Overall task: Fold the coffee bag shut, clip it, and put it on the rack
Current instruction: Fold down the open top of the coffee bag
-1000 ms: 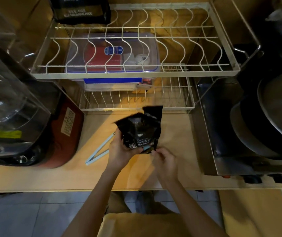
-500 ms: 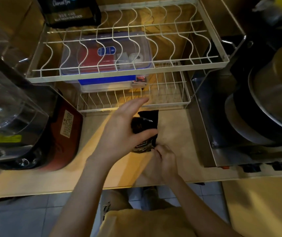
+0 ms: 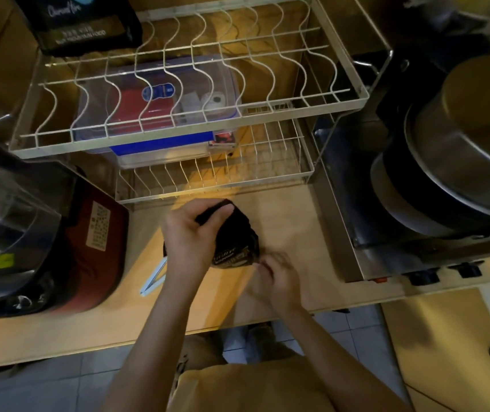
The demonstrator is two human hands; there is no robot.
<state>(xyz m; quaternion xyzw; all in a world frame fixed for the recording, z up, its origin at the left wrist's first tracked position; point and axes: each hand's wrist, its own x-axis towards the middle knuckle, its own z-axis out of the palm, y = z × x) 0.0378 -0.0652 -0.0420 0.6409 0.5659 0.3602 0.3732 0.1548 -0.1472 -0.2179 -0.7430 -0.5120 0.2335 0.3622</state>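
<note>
A small black coffee bag (image 3: pixel 235 242) with gold lettering stands on the wooden counter in front of the rack. My left hand (image 3: pixel 188 239) is curled over its top, pressing the folded upper flap down. My right hand (image 3: pixel 276 278) pinches the bag's lower right corner near the counter; it looks blurred. A pale blue clip (image 3: pixel 155 278) lies open on the counter just left of my left wrist, partly hidden by it. The white wire rack (image 3: pixel 336 96) has two tiers behind the bag.
A clear plastic box (image 3: pixel 160 93) sits on the rack's lower tier. Another black bag (image 3: pixel 80 22) stands at the upper tier's back left. A red appliance (image 3: pixel 95 251) and a clear jug (image 3: pixel 6 221) crowd the left. A stove with stacked pans (image 3: pixel 452 162) fills the right.
My left hand went from holding the bag's side to reaching over its top and folding the flap down. The bag's open top has been bent over and the bag sits lower on the counter.
</note>
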